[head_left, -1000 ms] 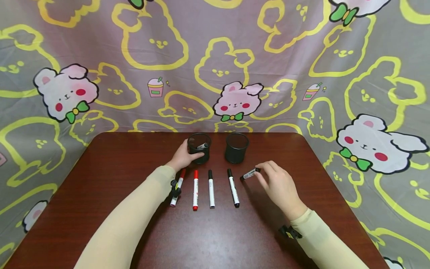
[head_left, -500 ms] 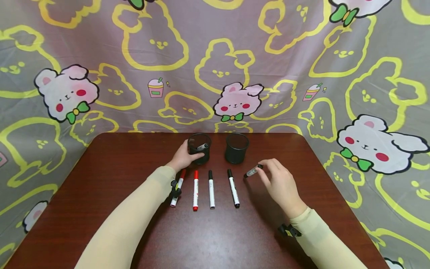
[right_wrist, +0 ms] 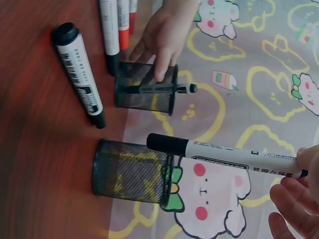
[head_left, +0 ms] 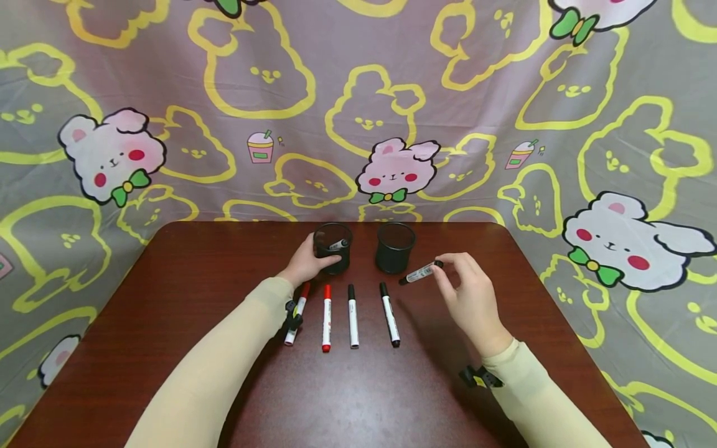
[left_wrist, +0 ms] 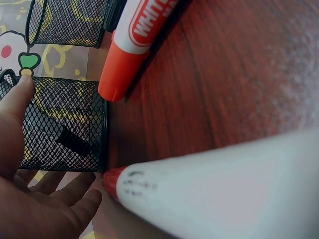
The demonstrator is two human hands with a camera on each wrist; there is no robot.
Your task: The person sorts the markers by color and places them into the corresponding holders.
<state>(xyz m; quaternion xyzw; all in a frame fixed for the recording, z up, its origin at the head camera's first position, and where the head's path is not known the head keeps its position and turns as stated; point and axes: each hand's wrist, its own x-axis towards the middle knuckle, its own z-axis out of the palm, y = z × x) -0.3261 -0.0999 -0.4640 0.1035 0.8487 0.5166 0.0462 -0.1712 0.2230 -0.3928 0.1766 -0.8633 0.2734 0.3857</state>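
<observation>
My left hand grips the left black mesh pen holder, thumb across its near side and fingers behind. One black-capped marker leans inside that holder, its end above the rim. My right hand pinches another whiteboard marker by one end, between thumb and fingers. The black cap at its other end points left in the head view. This marker is held above the table, to the right of the second mesh pen holder and apart from it. No marker shows inside that second holder.
Two red-capped markers and two black-capped ones lie in a row on the brown table. My left wrist partly covers the leftmost red one. A patterned cloth hangs behind the table's far edge.
My right hand has lifted the marker a little and tilted it closer to level, after shifting slightly right. My left hand stays on the left holder.
</observation>
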